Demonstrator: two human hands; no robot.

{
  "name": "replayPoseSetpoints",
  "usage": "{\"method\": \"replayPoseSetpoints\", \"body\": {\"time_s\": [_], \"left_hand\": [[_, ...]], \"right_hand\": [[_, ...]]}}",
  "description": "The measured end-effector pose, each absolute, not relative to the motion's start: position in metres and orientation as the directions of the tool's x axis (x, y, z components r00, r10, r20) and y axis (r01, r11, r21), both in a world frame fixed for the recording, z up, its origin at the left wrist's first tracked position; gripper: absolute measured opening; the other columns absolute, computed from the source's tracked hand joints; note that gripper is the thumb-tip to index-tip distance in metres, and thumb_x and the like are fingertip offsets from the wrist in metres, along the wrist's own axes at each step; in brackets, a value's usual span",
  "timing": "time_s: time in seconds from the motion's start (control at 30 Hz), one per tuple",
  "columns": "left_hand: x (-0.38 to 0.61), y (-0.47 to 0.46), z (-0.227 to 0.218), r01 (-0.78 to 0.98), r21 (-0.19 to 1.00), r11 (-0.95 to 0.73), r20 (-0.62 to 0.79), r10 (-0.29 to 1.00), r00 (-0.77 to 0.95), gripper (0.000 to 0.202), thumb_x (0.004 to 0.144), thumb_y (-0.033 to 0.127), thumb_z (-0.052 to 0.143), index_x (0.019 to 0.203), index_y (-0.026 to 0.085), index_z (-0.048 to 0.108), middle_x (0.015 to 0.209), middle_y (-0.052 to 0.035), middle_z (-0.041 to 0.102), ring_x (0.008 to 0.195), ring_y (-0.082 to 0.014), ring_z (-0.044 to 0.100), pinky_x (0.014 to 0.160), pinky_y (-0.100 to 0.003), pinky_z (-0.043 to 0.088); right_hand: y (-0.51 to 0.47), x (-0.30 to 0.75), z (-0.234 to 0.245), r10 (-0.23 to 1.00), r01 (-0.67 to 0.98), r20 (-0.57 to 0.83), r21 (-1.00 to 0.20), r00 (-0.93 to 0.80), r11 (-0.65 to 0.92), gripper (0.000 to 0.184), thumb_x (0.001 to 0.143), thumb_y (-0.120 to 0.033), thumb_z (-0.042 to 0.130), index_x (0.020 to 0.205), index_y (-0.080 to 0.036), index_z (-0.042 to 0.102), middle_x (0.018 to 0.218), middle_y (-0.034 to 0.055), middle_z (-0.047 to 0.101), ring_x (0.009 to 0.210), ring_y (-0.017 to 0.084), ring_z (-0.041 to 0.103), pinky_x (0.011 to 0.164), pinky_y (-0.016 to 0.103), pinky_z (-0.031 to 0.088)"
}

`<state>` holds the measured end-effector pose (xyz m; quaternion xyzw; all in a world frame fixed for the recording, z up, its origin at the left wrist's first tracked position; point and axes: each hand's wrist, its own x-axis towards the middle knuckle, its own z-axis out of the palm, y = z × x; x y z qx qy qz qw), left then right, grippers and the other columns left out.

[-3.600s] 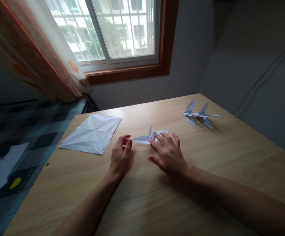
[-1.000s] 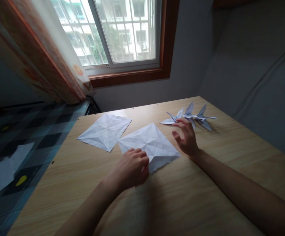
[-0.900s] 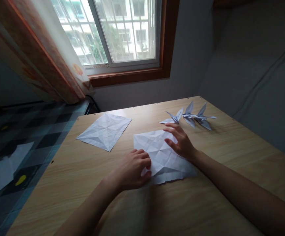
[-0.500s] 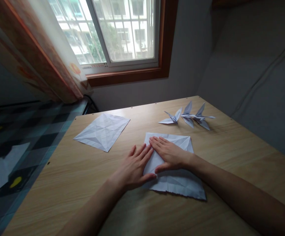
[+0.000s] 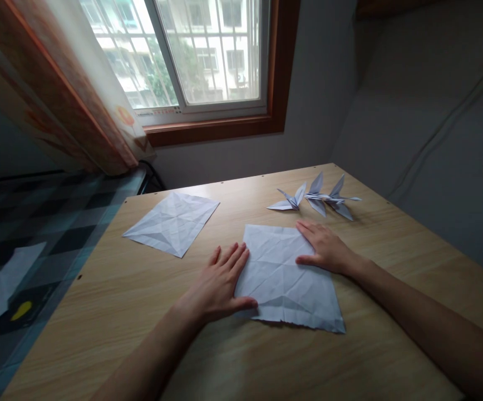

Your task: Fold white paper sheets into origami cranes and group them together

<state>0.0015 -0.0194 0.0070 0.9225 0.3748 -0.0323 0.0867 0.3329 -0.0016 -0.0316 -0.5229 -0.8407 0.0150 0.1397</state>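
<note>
A creased white sheet (image 5: pixel 285 284) is spread on the wooden table (image 5: pixel 99 317), its left edge covered by the left hand (image 5: pixel 225 281) and its far right corner by the right hand (image 5: pixel 325 249), both laid flat and outspread with nothing gripped; a second sheet (image 5: pixel 175 223) is placed farther left, and folded paper figures (image 5: pixel 316 196) are grouped at the far right

Daylight enters through the sliding window (image 5: pixel 214 53), its view washed pale, while the right-hand wall (image 5: pixel 442 167) sinks into gloom. A soft sheen brightens the wooden tabletop (image 5: pixel 241 195) near its far edge; detail softens toward the corners.
</note>
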Motion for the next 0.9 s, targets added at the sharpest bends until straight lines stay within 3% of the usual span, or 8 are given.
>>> {"method": "replayPoseSetpoints", "body": {"time_s": [0.2, 0.33, 0.43, 0.57, 0.67, 0.73, 0.83, 0.9], "left_hand": [[0.000, -0.017, 0.005, 0.710, 0.149, -0.688, -0.093, 0.705, 0.703, 0.103, 0.077, 0.083, 0.040, 0.152, 0.015, 0.026, 0.157, -0.0155, 0.029, 0.147, -0.0348, 0.022, 0.119, -0.053, 0.012], [-0.002, -0.017, 0.001, 0.706, 0.147, -0.693, -0.061, 0.706, 0.706, 0.100, 0.078, 0.082, 0.041, 0.151, 0.015, 0.028, 0.157, -0.0156, 0.030, 0.146, -0.0353, 0.023, 0.119, -0.053, 0.013], [-0.003, -0.016, -0.001, 0.702, 0.150, -0.696, -0.038, 0.705, 0.708, 0.098, 0.078, 0.081, 0.043, 0.151, 0.017, 0.029, 0.156, -0.0151, 0.032, 0.146, -0.0352, 0.024, 0.119, -0.053, 0.014], [-0.004, -0.015, -0.002, 0.714, 0.194, -0.672, -0.039, 0.722, 0.690, 0.100, 0.076, 0.080, 0.048, 0.150, 0.015, 0.030, 0.156, -0.0179, 0.031, 0.145, -0.0363, 0.026, 0.118, -0.054, 0.016], [-0.006, -0.014, -0.004, 0.718, 0.298, -0.629, 0.045, 0.761, 0.648, 0.106, 0.074, 0.075, 0.058, 0.153, 0.015, 0.021, 0.154, -0.0213, 0.034, 0.143, -0.0368, 0.031, 0.117, -0.056, 0.021], [-0.007, -0.013, -0.007, 0.716, 0.408, -0.566, 0.118, 0.810, 0.574, 0.110, 0.073, 0.067, 0.066, 0.155, 0.017, 0.011, 0.154, -0.0221, 0.034, 0.141, -0.0370, 0.034, 0.114, -0.055, 0.027], [-0.009, -0.009, -0.011, 0.646, 0.602, -0.469, 0.218, 0.875, 0.432, 0.113, 0.075, 0.054, 0.072, 0.155, 0.023, -0.002, 0.152, -0.0198, 0.037, 0.139, -0.0352, 0.039, 0.110, -0.052, 0.036], [-0.011, -0.005, -0.011, 0.564, 0.685, -0.462, 0.317, 0.885, 0.341, 0.115, 0.075, 0.051, 0.073, 0.154, 0.027, -0.008, 0.152, -0.0189, 0.037, 0.137, -0.0333, 0.042, 0.108, -0.052, 0.038]], "right_hand": [[0.007, 0.337, -0.018, 0.960, 0.857, 0.181, -0.435, -0.215, 0.274, 0.080, 0.065, -0.051, 0.079, 0.129, -0.010, 0.057, 0.101, 0.0121, 0.067, 0.090, 0.027, 0.063, 0.082, 0.040, 0.050], [0.010, 0.337, -0.008, 0.979, 0.791, -0.021, -0.593, -0.202, 0.150, 0.041, 0.065, -0.041, 0.076, 0.096, -0.014, 0.068, 0.071, -0.0008, 0.061, 0.064, 0.016, 0.057, 0.057, 0.026, 0.040], [0.008, 0.336, -0.002, 0.976, 0.763, -0.090, -0.639, -0.199, 0.096, 0.022, 0.062, -0.032, 0.074, 0.073, -0.015, 0.064, 0.064, -0.0027, 0.058, 0.059, 0.014, 0.052, 0.051, 0.023, 0.034], [0.006, 0.338, 0.008, 0.983, 0.619, -0.086, -0.785, -0.161, 0.033, 0.016, 0.061, -0.024, 0.070, 0.071, -0.016, 0.060, 0.062, -0.0028, 0.060, 0.055, 0.013, 0.053, 0.050, 0.023, 0.037], [0.004, 0.339, 0.020, 0.993, 0.429, 0.055, -0.898, -0.105, 0.095, 0.021, 0.064, -0.031, 0.075, 0.074, -0.016, 0.063, 0.065, -0.0011, 0.064, 0.057, 0.015, 0.057, 0.054, 0.027, 0.044], [0.001, 0.336, 0.035, 0.953, 0.347, 0.297, -0.902, 0.066, 0.258, 0.026, 0.064, -0.036, 0.080, 0.075, -0.018, 0.065, 0.067, -0.0004, 0.066, 0.059, 0.016, 0.059, 0.056, 0.029, 0.048], [-0.013, 0.323, 0.064, 0.696, 0.413, 0.663, -0.736, 0.276, 0.537, 0.021, 0.068, -0.030, 0.083, 0.078, -0.023, 0.066, 0.072, 0.0001, 0.067, 0.064, 0.017, 0.062, 0.058, 0.031, 0.052], [-0.025, 0.311, 0.081, 0.591, 0.415, 0.792, -0.594, 0.151, 0.689, 0.016, 0.073, -0.025, 0.081, 0.075, -0.025, 0.065, 0.074, 0.0008, 0.068, 0.068, 0.018, 0.065, 0.060, 0.031, 0.054]]}}
